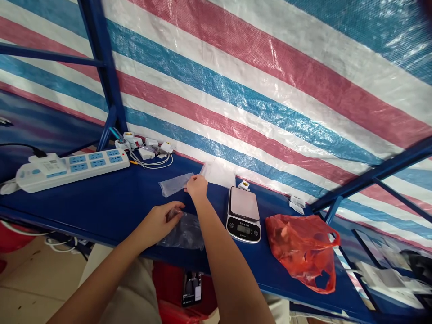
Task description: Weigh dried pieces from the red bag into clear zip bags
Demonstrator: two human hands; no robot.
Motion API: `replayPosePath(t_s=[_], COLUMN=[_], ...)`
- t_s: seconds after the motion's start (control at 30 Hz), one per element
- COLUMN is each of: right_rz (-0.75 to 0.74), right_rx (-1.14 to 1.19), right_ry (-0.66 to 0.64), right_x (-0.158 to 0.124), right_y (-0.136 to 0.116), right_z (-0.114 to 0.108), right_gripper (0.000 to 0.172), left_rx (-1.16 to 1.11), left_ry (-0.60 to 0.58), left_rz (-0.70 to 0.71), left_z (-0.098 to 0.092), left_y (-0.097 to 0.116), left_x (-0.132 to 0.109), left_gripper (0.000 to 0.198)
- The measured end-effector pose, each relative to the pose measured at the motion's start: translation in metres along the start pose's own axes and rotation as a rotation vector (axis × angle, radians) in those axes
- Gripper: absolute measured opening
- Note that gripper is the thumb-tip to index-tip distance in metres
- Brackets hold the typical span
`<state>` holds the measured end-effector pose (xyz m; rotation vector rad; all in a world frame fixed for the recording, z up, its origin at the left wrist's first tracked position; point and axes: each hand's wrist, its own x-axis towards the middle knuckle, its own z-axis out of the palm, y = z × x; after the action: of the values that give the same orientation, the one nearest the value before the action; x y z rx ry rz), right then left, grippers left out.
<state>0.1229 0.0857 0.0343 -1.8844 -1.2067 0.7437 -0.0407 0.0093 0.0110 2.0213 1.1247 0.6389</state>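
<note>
My right hand (196,186) reaches across the blue shelf (111,202) and pinches the edge of a small clear plastic bag (174,183) lying flat there. Nearer to me, my left hand (161,222) rests on a crumpled clear plastic bag (185,231) at the shelf's front edge, its fingers curled onto the plastic. A small digital scale (243,214) with an empty steel platform stands just right of my right forearm.
A white power strip (70,168) lies at the left. Small white plugs and wires (145,150) sit against the striped tarp (256,76). A red plastic bag (303,249) lies right of the scale. Blue frame posts (101,58) rise at left and right.
</note>
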Motion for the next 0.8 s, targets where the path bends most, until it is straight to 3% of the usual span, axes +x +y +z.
replayPosePath(t_s=[0.1,0.23,0.3,0.4,0.53,0.7,0.8], right_rz=[-0.074,-0.244,-0.473,-0.631,-0.6,-0.583,-0.581], right_rx=[-0.124,-0.242,-0.379,-0.546,-0.659,-0.677,-0.673], right_ry=[-0.003,0.022,0.096,0.015,-0.072,-0.085,-0.101], right_x=[-0.022,-0.078,-0.109,-0.144,-0.155,-0.151,-0.151], right_y=[0.001,0.014,0.03,0.058,0.081,0.079,0.077], right_z=[-0.02,-0.054,-0.06,-0.052,-0.04,-0.039,-0.041], right_gripper=[0.015,0.039,0.043,0.047,0.054,0.057,0.057], left_rx=[-0.006,-0.002,0.01,0.066,0.19,0.506,0.606], left_ry=[0.05,0.064,0.078,0.087,0.102,0.298,0.238], left_rz=[-0.008,0.029,0.043,0.044,0.06,0.314,0.409], left_z=[0.002,0.007,0.011,0.018,0.021,0.014,0.013], left_y=[0.001,0.003,0.002,0.0,0.0,0.012,0.009], left_x=[0.007,0.011,0.012,0.014,0.01,0.002,0.007], left_gripper=[0.044,0.045,0.043,0.038,0.039,0.04,0.045])
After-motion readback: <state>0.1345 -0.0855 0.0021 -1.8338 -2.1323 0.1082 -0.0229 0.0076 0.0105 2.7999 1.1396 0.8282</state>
